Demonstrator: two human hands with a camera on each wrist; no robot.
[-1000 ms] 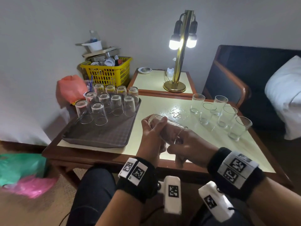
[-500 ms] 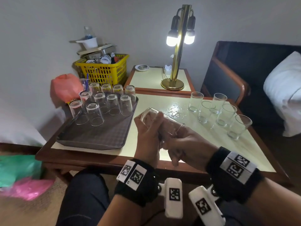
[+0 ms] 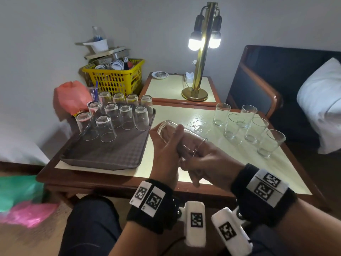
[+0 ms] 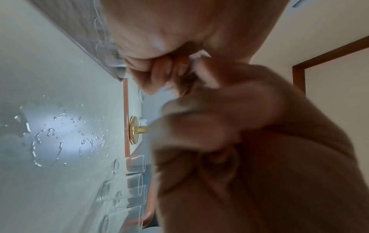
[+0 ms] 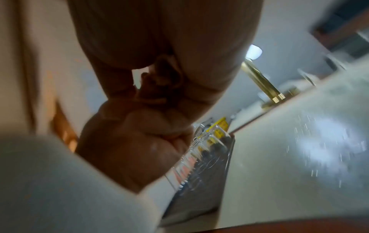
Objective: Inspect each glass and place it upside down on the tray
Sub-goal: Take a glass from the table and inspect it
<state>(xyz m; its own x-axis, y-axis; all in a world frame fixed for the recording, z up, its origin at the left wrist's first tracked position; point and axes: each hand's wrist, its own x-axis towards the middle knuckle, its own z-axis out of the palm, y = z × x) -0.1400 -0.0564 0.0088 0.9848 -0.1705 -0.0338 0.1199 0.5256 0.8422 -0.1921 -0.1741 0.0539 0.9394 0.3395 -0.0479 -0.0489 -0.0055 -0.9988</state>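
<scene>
Held glass (image 3: 181, 138) seems hidden in wrist views.

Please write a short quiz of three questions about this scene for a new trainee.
1. True or false: the glass held in both hands stands upright.
2. How many upright glasses wait on the table?
3. The glasses on the tray stand: A) upright B) upside down C) on their sides.

Key: 1. False, it lies tilted sideways between the left hand and the right hand. 2. Five. 3. B.
</scene>
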